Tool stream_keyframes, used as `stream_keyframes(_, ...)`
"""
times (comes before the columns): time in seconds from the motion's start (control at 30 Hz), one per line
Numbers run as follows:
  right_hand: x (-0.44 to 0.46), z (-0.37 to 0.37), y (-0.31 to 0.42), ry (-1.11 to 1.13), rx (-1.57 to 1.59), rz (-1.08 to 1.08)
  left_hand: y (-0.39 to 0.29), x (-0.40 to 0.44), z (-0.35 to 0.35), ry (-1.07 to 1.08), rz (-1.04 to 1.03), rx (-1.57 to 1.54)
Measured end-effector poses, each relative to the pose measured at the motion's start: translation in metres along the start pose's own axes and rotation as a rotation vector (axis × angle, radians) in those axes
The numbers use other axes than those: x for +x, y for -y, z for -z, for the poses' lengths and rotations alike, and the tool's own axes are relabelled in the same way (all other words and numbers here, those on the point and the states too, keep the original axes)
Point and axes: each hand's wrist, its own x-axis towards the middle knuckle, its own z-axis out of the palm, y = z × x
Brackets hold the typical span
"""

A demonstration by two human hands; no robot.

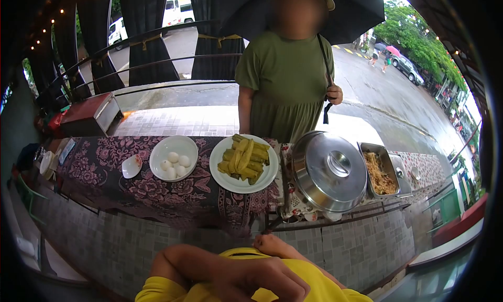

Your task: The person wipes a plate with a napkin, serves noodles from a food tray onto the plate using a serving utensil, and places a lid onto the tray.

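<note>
My left hand is low in front of my yellow shirt, its fingers curled inward; anything inside them is hidden. My right hand lies against the shirt's front, just beyond the left one, its fingers not clearly visible. Both are apart from the dishes. On the cloth-covered table stand a white bowl of several peeled eggs, a small white dish and a white plate piled with yellow-green food. A round metal lid with a knob covers a large pan.
A metal tray of shredded food sits right of the lid. Across the table stands a person in a green dress under a dark umbrella. Metal railings, dark curtains and a wet road lie behind. Green chairs stand at both sides.
</note>
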Motion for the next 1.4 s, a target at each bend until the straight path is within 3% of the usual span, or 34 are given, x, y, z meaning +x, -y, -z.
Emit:
stream_keyframes(0.07,0.002,-0.004,-0.004,-0.010,0.000,0.012,-0.015,-0.005,0.004,-0.069,0.113,0.157)
stream_keyframes(0.1,0.005,-0.010,-0.013,-0.021,0.004,0.023,-0.032,-0.014,0.003,-0.170,0.190,0.675)
stream_keyframes(0.17,0.002,-0.011,-0.016,-0.027,0.002,0.030,-0.057,-0.021,0.007,-0.575,-0.067,1.509)
stream_keyframes(0.2,-0.001,-0.007,-0.010,-0.018,-0.004,0.027,-0.064,-0.018,0.013,-0.891,-0.429,1.786)
stream_keyframes(0.27,-0.004,0.000,-0.002,-0.021,0.007,0.025,-0.094,-0.028,0.009,-1.210,-1.064,1.927)
stream_keyframes(0.33,-0.006,0.001,0.000,0.000,0.009,0.002,-0.118,-0.040,-0.003,-1.233,-1.299,1.801)
stream_keyframes(0.4,-0.008,0.002,0.001,0.016,-0.001,-0.025,-0.115,-0.047,-0.015,-1.299,-1.334,1.762)
stream_keyframes(0.47,-0.006,0.001,0.001,0.030,-0.021,-0.047,-0.084,-0.055,-0.006,-0.969,-1.048,1.274)
stream_keyframes(0.5,-0.004,-0.001,0.001,0.020,-0.018,-0.034,-0.062,-0.064,-0.004,-0.985,-0.708,1.374)
stream_keyframes(0.57,-0.002,-0.007,-0.002,-0.004,-0.012,-0.010,-0.045,-0.045,0.002,-0.378,-0.400,0.890)
stream_keyframes(0.6,0.001,-0.005,-0.002,0.016,-0.037,-0.001,-0.036,-0.035,0.006,-0.204,-0.178,0.668)
stream_keyframes(0.67,0.002,-0.008,-0.001,0.063,-0.077,0.008,-0.018,-0.024,0.006,0.143,0.076,0.335)
stream_keyframes(0.8,0.002,-0.011,-0.003,0.052,-0.065,0.007,-0.011,-0.011,-0.010,0.171,0.034,0.001)
stream_keyframes(0.97,-0.005,-0.009,-0.003,0.029,-0.032,-0.012,-0.006,-0.008,-0.009,0.184,0.078,-0.075)
stream_keyframes(1.1,-0.004,-0.018,-0.016,0.007,0.056,-0.019,0.001,-0.014,0.011,0.194,0.136,0.070)
stream_keyframes(1.2,-0.011,-0.014,-0.016,0.130,0.119,-0.127,0.031,-0.032,0.048,0.144,0.315,-0.029)
stream_keyframes(1.27,-0.020,-0.020,-0.036,0.257,0.106,-0.167,0.058,-0.062,0.061,-0.062,0.572,-0.422)
stream_keyframes(1.33,-0.031,-0.026,-0.061,0.376,0.092,-0.203,0.099,-0.126,0.087,-0.065,1.055,-0.026)
stream_keyframes(1.37,-0.036,-0.027,-0.074,0.437,0.084,-0.219,0.105,-0.152,0.085,-0.141,1.173,0.184)
stream_keyframes(1.4,-0.046,-0.030,-0.095,0.534,0.054,-0.096,0.110,-0.185,0.079,-0.223,1.281,0.395)
